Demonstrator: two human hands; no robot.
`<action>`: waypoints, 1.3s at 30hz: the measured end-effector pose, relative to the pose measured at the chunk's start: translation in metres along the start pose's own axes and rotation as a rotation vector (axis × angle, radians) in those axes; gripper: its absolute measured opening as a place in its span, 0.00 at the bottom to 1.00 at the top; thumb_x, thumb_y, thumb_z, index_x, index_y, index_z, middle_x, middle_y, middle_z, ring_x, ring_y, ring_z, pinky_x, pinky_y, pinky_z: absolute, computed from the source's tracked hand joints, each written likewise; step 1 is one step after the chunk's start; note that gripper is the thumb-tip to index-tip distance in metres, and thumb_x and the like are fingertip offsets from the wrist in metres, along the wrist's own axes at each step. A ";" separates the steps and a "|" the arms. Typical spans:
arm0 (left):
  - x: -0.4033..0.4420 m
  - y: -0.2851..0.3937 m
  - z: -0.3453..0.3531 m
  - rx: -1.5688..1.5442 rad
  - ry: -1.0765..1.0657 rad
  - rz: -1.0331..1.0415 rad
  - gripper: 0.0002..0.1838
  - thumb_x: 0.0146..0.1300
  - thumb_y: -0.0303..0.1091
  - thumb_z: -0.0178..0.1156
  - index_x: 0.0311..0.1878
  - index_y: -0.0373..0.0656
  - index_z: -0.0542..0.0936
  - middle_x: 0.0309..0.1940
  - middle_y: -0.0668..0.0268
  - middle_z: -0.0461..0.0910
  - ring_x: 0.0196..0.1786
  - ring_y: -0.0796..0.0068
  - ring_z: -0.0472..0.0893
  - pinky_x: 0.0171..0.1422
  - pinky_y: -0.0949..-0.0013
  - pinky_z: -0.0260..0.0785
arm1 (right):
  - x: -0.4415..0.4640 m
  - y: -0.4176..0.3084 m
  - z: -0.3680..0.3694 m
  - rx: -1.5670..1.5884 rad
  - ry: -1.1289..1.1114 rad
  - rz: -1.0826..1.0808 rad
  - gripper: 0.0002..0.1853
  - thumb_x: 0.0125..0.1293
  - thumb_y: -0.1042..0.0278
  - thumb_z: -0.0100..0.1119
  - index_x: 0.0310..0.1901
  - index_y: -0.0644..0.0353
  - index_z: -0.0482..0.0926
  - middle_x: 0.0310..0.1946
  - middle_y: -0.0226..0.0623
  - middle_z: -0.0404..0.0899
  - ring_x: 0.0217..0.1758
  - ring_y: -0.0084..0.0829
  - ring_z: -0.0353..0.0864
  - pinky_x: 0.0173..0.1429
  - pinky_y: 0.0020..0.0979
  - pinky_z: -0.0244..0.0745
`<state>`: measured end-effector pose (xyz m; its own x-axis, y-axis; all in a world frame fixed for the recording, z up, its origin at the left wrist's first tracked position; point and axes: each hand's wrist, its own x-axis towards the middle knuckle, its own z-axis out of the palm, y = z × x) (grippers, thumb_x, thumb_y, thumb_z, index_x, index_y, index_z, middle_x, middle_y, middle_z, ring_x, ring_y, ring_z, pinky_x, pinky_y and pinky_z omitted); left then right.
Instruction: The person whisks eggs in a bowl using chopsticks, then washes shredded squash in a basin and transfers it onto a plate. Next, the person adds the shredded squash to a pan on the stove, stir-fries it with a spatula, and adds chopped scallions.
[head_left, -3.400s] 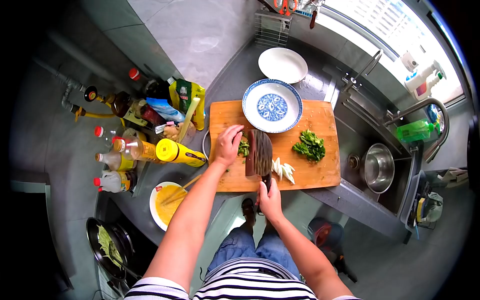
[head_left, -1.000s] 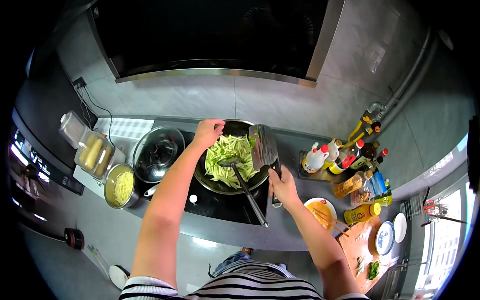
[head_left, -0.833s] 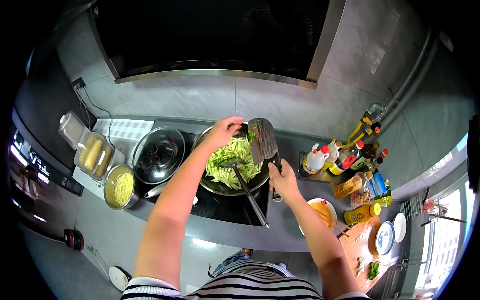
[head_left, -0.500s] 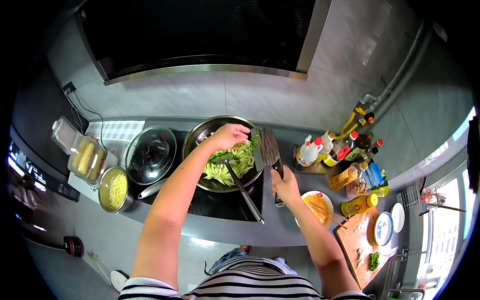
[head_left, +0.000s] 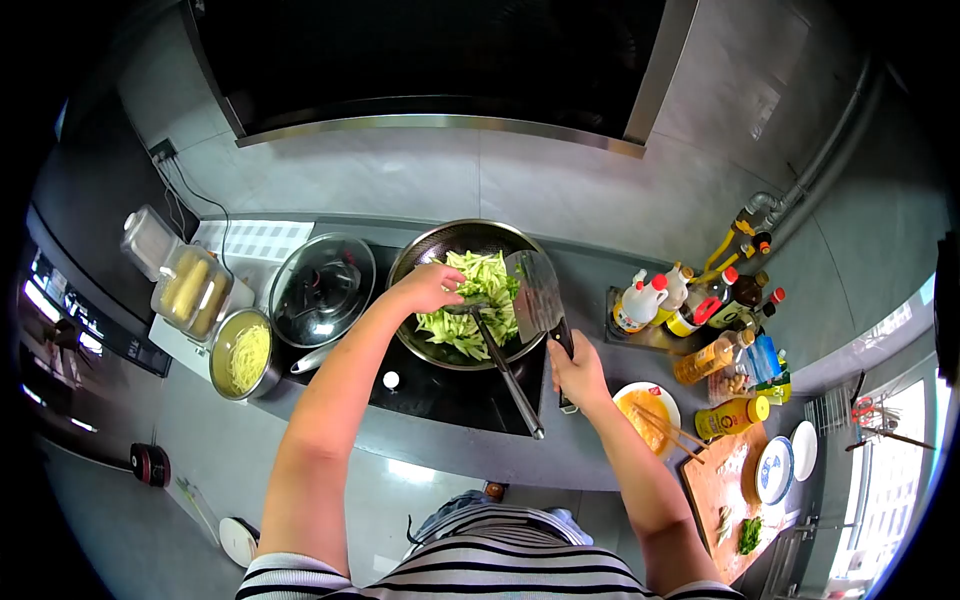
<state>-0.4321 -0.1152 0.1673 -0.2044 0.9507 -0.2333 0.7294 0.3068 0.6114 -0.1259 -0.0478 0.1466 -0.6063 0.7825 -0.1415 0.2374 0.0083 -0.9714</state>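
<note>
My right hand (head_left: pixel 578 372) grips the black handle of a cleaver (head_left: pixel 536 290), whose broad blade stands tilted over the right rim of the wok (head_left: pixel 405 262). Pale green vegetable strips (head_left: pixel 460 328) fill the wok, with darker green bits among them near the blade. Above the left part of these strips is my left hand (head_left: pixel 432 287), fingers loosely stretched and holding nothing I can see. Close to its fingertips lies the head of a spatula (head_left: pixel 500 365), its long handle slanting out over the wok's near rim.
Left of the wok are a lidded pan (head_left: pixel 322 290) and a metal pot of yellow shreds (head_left: pixel 245 355). On the right stand several bottles (head_left: pixel 640 303), a bowl of orange liquid with chopsticks (head_left: pixel 640 415), and a cutting board (head_left: pixel 715 490) with greens.
My left hand has moved away from the cleaver blade, left and down over the strips. The cleaver stays in my right hand at the wok's right side. The view has shifted slightly.
</note>
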 end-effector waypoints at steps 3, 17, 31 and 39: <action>0.006 0.007 0.004 0.236 0.017 -0.007 0.24 0.67 0.41 0.61 0.64 0.43 0.76 0.57 0.54 0.80 0.59 0.54 0.79 0.64 0.60 0.69 | 0.008 0.003 0.004 -0.044 -0.006 -0.009 0.11 0.73 0.65 0.54 0.35 0.60 0.66 0.18 0.29 0.68 0.15 0.22 0.69 0.20 0.29 0.69; 0.019 0.039 0.067 0.760 0.178 0.150 0.46 0.58 0.18 0.52 0.79 0.47 0.45 0.80 0.63 0.45 0.82 0.61 0.43 0.82 0.45 0.30 | 0.007 -0.015 -0.008 0.336 -0.073 0.156 0.10 0.73 0.64 0.53 0.34 0.56 0.67 0.24 0.26 0.68 0.21 0.19 0.68 0.25 0.27 0.69; 0.036 0.056 0.059 0.647 0.265 0.424 0.43 0.54 0.17 0.55 0.75 0.41 0.55 0.78 0.56 0.51 0.77 0.59 0.58 0.78 0.58 0.55 | -0.007 -0.004 -0.020 0.245 -0.085 0.158 0.10 0.74 0.64 0.53 0.34 0.57 0.66 0.22 0.26 0.67 0.20 0.18 0.67 0.23 0.26 0.68; 0.038 0.053 0.062 0.567 0.372 0.275 0.22 0.58 0.19 0.52 0.55 0.44 0.80 0.59 0.59 0.78 0.57 0.57 0.80 0.57 0.59 0.76 | -0.027 0.016 -0.040 0.337 -0.027 0.127 0.13 0.73 0.63 0.54 0.34 0.59 0.65 0.22 0.29 0.68 0.19 0.22 0.68 0.22 0.30 0.67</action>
<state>-0.3607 -0.0657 0.1439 -0.0996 0.9735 0.2060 0.9916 0.0800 0.1017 -0.0753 -0.0443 0.1426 -0.6092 0.7471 -0.2659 0.0512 -0.2975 -0.9533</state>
